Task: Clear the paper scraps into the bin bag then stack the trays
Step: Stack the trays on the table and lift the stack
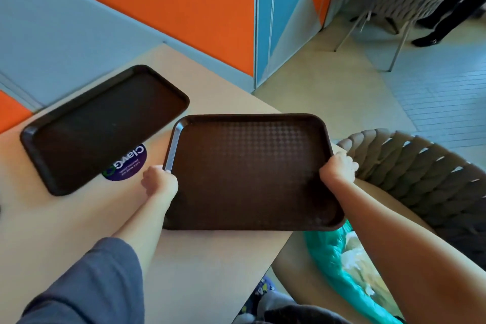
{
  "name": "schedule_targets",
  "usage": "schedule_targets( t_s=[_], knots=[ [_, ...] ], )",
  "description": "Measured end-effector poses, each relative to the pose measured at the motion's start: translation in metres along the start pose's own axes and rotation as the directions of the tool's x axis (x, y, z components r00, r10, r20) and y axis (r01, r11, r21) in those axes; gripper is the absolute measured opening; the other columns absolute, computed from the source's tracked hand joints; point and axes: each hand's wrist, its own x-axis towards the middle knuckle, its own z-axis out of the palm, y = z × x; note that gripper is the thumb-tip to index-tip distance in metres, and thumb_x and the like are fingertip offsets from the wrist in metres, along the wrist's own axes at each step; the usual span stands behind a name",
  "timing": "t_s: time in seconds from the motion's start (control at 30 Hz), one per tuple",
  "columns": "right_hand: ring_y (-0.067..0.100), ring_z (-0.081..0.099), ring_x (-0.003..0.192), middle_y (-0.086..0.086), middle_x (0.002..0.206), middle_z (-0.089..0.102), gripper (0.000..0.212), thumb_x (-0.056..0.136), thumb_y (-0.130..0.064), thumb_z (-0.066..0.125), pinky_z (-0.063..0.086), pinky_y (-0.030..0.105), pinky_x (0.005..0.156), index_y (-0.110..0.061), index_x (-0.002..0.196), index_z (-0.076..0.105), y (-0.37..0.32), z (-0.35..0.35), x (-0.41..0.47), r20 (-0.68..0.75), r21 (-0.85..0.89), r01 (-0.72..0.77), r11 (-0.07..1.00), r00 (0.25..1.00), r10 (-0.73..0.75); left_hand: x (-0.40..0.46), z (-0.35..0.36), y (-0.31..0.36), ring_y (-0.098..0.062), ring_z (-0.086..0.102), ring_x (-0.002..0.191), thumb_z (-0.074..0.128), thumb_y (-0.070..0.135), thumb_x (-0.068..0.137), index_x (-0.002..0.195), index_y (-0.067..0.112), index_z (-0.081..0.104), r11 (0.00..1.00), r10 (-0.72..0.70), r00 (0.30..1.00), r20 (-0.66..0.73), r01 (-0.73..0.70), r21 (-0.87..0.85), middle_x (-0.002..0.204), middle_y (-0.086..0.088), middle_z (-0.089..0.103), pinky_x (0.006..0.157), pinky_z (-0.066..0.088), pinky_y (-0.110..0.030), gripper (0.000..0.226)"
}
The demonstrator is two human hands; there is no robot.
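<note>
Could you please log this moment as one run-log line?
phase: stacking | both hands grip near tray | far tray on table | scraps in bin bag

A dark brown rectangular plastic tray with rounded corners and a raised rim (252,171) sits at the right end of the beige table, its woven-textured floor bare, its near right corner jutting past the table edge. It is gripped at its left and right rims. A second dark brown plastic tray of the same shape (102,126) lies flat further left on the table, turned at an angle, also bare, apart from the first. Below the table's right edge a teal plastic bin bag (339,268) lies open, pale crumpled paper scraps (355,255) showing inside it.
</note>
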Motion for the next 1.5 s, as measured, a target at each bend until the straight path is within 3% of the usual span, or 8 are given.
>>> schedule_targets(
  t_s=[0.17,0.37,0.57,0.9,1.2,1.33,1.5],
  knots=[
    [0.034,0.044,0.12,0.024,0.126,0.048,0.036,0.09,-0.012,0.05,0.041,0.041,0.097,0.005,0.121,0.042,-0.022,-0.001,-0.002,-0.021,-0.107,0.187,0.977,0.982,-0.19,-0.005,-0.017,-0.018,-0.043,0.05,0.112,0.05,0.005,0.091,0.118,0.0,0.058,0.987,-0.131,0.987,-0.088,0.122,-0.101,0.119,-0.026,0.055,0.088,0.045,-0.048,0.029],
    [0.038,0.043,0.12,0.026,0.126,0.047,0.035,0.089,-0.009,0.048,0.032,0.038,0.102,0.007,0.121,0.042,-0.065,0.017,-0.022,0.087,-0.178,0.425,0.888,0.905,-0.416,-0.017,-0.055,-0.071,-0.041,0.049,0.111,0.049,0.008,0.091,0.115,0.0,0.058,0.952,-0.29,0.941,-0.172,0.267,-0.148,0.119,-0.024,0.055,0.089,0.044,-0.046,0.027],
    [0.042,0.043,0.12,0.028,0.126,0.045,0.034,0.088,-0.006,0.051,0.037,0.04,0.1,0.007,0.119,0.043,-0.104,0.044,-0.058,0.187,-0.1,0.559,0.823,0.823,-0.537,-0.054,-0.089,-0.133,-0.04,0.041,0.123,0.047,0.008,0.093,0.127,-0.001,0.049,0.884,-0.452,0.865,-0.216,0.403,-0.237,0.132,-0.024,0.046,0.098,0.037,-0.046,0.036],
    [0.042,0.045,0.118,0.027,0.124,0.048,0.033,0.088,-0.005,0.05,0.039,0.042,0.098,0.007,0.118,0.045,-0.138,0.089,-0.11,0.304,-0.122,0.742,0.66,0.661,-0.686,-0.118,-0.109,-0.211,-0.04,0.045,0.121,0.048,0.01,0.093,0.128,-0.001,0.05,0.738,-0.666,0.713,-0.22,0.586,-0.336,0.131,-0.023,0.049,0.098,0.039,-0.047,0.037],
    [0.04,0.042,0.121,0.025,0.126,0.046,0.037,0.088,-0.006,0.052,0.041,0.043,0.096,0.004,0.122,0.041,-0.129,0.097,-0.113,0.353,-0.217,0.751,0.624,0.656,-0.667,-0.139,-0.094,-0.23,-0.04,0.05,0.115,0.051,0.014,0.09,0.124,0.002,0.053,0.725,-0.67,0.726,-0.156,0.594,-0.349,0.124,-0.021,0.056,0.097,0.043,-0.049,0.037],
    [0.037,0.037,0.123,0.021,0.129,0.04,0.043,0.087,-0.011,0.053,0.04,0.044,0.097,0.001,0.126,0.038,-0.138,0.091,-0.116,0.329,-0.197,0.782,0.591,0.621,-0.711,-0.132,-0.102,-0.21,-0.036,0.039,0.121,0.052,0.024,0.092,0.13,0.005,0.045,0.718,-0.692,0.699,-0.183,0.639,-0.275,0.132,-0.018,0.042,0.099,0.035,-0.05,0.043],
    [0.036,0.038,0.123,0.019,0.13,0.039,0.041,0.091,-0.018,0.048,0.04,0.046,0.097,-0.002,0.128,0.039,-0.17,0.081,-0.12,0.334,-0.153,0.818,0.555,0.571,-0.75,-0.094,-0.122,-0.183,-0.033,0.032,0.126,0.05,0.027,0.093,0.134,0.011,0.039,0.838,-0.546,0.805,-0.231,0.524,-0.154,0.139,-0.015,0.035,0.101,0.029,-0.05,0.046]
  ],
)
